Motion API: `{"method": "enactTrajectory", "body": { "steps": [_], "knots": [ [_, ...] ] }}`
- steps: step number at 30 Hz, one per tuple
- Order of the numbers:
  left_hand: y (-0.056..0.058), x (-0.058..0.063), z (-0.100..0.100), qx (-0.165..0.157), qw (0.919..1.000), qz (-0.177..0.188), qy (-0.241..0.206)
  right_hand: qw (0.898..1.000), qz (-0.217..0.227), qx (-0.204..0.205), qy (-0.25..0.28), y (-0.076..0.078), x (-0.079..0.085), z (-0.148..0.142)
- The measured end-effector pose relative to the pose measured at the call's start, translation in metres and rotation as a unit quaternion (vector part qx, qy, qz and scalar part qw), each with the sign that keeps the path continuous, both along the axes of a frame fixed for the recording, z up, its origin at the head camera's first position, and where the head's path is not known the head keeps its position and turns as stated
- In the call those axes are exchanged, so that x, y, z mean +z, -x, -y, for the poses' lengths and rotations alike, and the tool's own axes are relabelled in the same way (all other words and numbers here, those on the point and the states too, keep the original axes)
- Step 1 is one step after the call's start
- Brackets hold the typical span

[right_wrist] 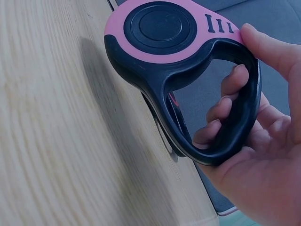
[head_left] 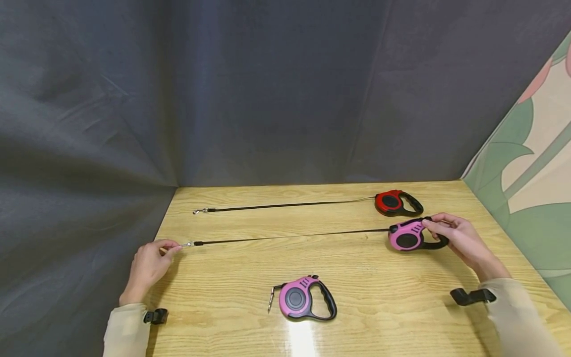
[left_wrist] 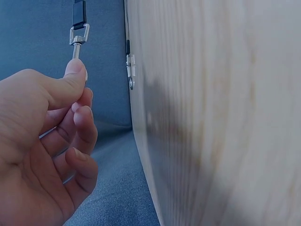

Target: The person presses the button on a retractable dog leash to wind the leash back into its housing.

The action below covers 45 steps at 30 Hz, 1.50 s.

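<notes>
leash [head_left: 406,240] above wooden table [head_left: 223,297], curtain [head_left: 276,99] behind

Bright glare [head_left: 302,341] whitens the tabletop [head_left: 223,297]; both wrist views look dimmer, bluish, with soft-edged shadows [right_wrist: 110,113].

Dark cloth [head_left: 276,99] hangs beside a floral-patterned panel [head_left: 544,168].

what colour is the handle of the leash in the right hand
Black; the handle shows best in the right wrist view.
</notes>
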<state>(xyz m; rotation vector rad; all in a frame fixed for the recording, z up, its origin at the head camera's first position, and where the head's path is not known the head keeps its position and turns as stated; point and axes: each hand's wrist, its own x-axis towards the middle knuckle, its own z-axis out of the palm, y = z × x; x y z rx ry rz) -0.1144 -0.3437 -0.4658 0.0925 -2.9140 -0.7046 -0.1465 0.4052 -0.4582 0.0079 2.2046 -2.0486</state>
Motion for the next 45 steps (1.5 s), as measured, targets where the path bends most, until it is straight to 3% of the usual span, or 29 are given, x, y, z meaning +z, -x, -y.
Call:
{"method": "enactTrajectory", "body": {
  "steps": [17,27,34,45],
  "knots": [
    [0.002,-0.001,-0.004,-0.009,0.9999,-0.001,-0.006,0.998,0.002,0.009,-0.055,0.001,0.000,0.012],
    [0.003,-0.004,-0.005,-0.013,0.9999,0.001,-0.011,1.000,-0.006,0.020,-0.007,0.003,-0.002,0.017],
    [0.005,-0.003,-0.006,-0.011,0.9999,0.001,-0.007,0.999,-0.002,0.020,-0.030,0.005,-0.003,0.018],
    [0.007,-0.004,-0.011,-0.003,1.0000,0.005,-0.003,0.999,-0.009,0.033,-0.009,0.009,-0.001,0.028]
  ]
}}
